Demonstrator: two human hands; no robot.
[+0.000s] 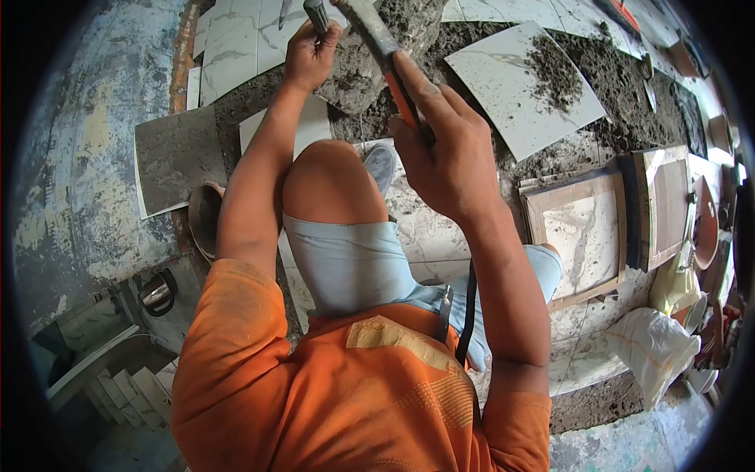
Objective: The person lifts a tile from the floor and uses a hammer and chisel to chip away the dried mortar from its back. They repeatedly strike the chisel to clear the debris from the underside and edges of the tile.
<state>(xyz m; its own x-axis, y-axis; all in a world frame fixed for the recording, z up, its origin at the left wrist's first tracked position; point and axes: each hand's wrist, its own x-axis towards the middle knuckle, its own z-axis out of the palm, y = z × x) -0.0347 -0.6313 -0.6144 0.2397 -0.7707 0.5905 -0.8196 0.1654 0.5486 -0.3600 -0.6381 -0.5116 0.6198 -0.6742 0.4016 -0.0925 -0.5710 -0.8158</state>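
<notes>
holds a long tool point(370, 27), probably a hammer, in the right hand point(456, 149), closed firmly around a dark-and-orange grip; cannot confirm the head, cut off at the top edge. holds a ribbed handle point(316, 14) in the left hand point(311, 59), also closed, just beside the long tool and ahead of the bent knee point(334, 177); cannot identify the working end.

could injure left fingers through an off-line swing, given both tools so near each other. could lose either grip through grit under the fingers. could chip the dirt-strewn tile point(503, 94) through a glancing knock, or slip on loose crumbs underfoot.

rests a shoe point(381, 167) on pale, veined floor tiles point(429, 228), scuffed and dusty. borders a lumpy grey heap point(350, 82) in front and a grey-coated slab point(177, 157) to the left, near a bowl point(206, 216). includes framed panels point(578, 228) and a white sack point(653, 346) to the right. extends to mottled blue-grey flooring point(94, 141) at far left and a trowel point(650, 93) at far right, amid dark rubble.
</notes>
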